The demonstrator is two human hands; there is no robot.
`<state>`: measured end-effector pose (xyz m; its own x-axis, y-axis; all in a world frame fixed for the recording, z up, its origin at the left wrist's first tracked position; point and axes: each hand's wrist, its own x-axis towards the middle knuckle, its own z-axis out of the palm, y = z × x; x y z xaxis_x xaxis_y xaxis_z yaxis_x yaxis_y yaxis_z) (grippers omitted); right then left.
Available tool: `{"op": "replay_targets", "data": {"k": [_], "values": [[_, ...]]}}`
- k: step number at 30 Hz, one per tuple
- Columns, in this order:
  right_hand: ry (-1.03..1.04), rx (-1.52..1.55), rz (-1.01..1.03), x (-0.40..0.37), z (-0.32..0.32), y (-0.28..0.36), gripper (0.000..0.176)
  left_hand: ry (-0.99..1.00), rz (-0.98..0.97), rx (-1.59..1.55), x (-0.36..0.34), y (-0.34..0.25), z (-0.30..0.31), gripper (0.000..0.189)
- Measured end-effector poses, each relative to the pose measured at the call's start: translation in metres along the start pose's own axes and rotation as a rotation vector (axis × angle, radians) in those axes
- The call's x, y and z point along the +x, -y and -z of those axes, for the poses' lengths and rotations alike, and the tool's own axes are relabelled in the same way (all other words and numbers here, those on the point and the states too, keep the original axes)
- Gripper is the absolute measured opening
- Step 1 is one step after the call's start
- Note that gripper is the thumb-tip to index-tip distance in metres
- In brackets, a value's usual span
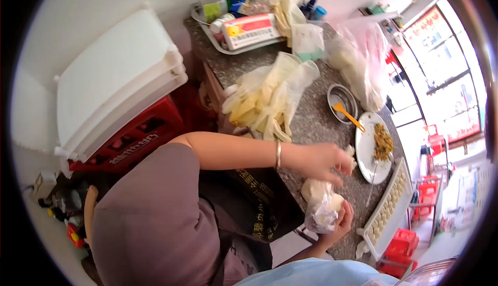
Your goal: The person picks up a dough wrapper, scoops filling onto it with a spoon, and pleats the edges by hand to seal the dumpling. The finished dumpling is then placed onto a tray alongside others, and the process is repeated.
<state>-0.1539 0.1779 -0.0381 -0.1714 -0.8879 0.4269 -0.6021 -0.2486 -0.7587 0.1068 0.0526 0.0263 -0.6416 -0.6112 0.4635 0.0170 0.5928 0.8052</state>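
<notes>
At the far left, a white container (116, 78) is set above a red crate (119, 154). Farther right, a heap of pale yellow plastic gloves (270, 96) is spread on the speckled surface (306, 125). The left arm, ringed at the wrist by a bracelet (278, 154), is extended across the near edge. The left hand (320, 160) is held palm down with fingers loosely bent, just above the lump; whether the plastic is pinched cannot be told. The pale, rounded, dough-like lump (333, 203) is seen at the near edge, partly wrapped in clear, crinkled, shiny plastic (319, 219). It is gripped from the right by the right hand (343, 221), whose fingers are turned upward and curved around it. Beyond, a metal bowl (332, 93), a white plate (364, 146) of brownish-yellow filling (383, 143) and a white tray (400, 209) of small pale pieces (386, 204) are lined up.
</notes>
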Motion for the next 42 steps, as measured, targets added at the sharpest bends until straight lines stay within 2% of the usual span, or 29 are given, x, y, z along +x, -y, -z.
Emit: {"op": "replay_targets", "data": {"k": [2, 4, 8, 10, 13, 18, 20, 25, 28, 31, 33, 37, 39, 40, 41, 42], "values": [[-0.026, 0.012, -0.039, -0.001, -0.001, 0.007, 0.023, 0.097, -0.095, 0.008, 0.008, 0.010, -0.038, 0.032], [-0.077, 0.096, -0.085, -0.005, -0.005, 0.012, 0.022, 0.257, 0.023, 0.221, 0.011, 0.016, -0.066, 0.034], [-0.088, -0.028, -0.059, -0.010, -0.001, 0.019, 0.023, 0.237, -0.032, 0.362, 0.006, 0.016, -0.076, 0.026], [-0.093, -0.190, -0.012, -0.009, -0.001, 0.029, 0.024, 0.206, -0.055, 0.354, 0.004, 0.021, -0.080, 0.025], [-0.078, -0.246, 0.002, -0.007, 0.000, 0.033, 0.026, 0.156, -0.091, 0.352, 0.003, 0.022, -0.083, 0.024], [-0.094, -0.282, -0.051, 0.000, -0.003, 0.040, 0.029, 0.132, -0.101, 0.324, 0.001, 0.015, -0.079, 0.021], [-0.036, -0.303, -0.108, 0.000, 0.001, 0.038, 0.028, 0.204, -0.165, 0.293, 0.000, 0.010, -0.071, 0.018], [-0.044, -0.253, -0.058, -0.004, 0.003, 0.030, 0.027, 0.141, -0.161, 0.198, 0.001, 0.022, -0.081, 0.018], [-0.092, -0.229, -0.072, -0.001, 0.002, 0.030, 0.027, 0.165, -0.147, 0.197, 0.003, 0.020, -0.078, 0.019], [-0.147, -0.183, -0.169, 0.008, 0.005, 0.025, 0.022, 0.176, -0.145, 0.178, 0.003, 0.021, -0.079, 0.021], [0.005, -0.359, -0.108, 0.018, 0.011, 0.030, 0.015, 0.174, -0.159, 0.161, 0.004, 0.022, -0.080, 0.022], [0.015, -0.367, -0.128, 0.027, 0.009, 0.045, 0.010, 0.107, -0.120, 0.057, 0.004, 0.019, -0.077, 0.019], [-0.007, -0.479, -0.045, 0.027, 0.006, 0.049, 0.007, 0.098, -0.116, 0.025, 0.005, 0.019, -0.078, 0.019], [-0.015, -0.475, -0.048, 0.026, 0.007, 0.051, 0.007, 0.016, -0.130, 0.016, 0.005, 0.019, -0.080, 0.023], [-0.018, -0.468, 0.043, 0.024, 0.008, 0.053, 0.007, -0.065, -0.142, 0.006, 0.006, 0.020, -0.081, 0.028], [-0.022, -0.461, 0.133, 0.023, 0.009, 0.054, 0.007, -0.057, -0.143, 0.008, 0.008, 0.020, -0.082, 0.028]]}}
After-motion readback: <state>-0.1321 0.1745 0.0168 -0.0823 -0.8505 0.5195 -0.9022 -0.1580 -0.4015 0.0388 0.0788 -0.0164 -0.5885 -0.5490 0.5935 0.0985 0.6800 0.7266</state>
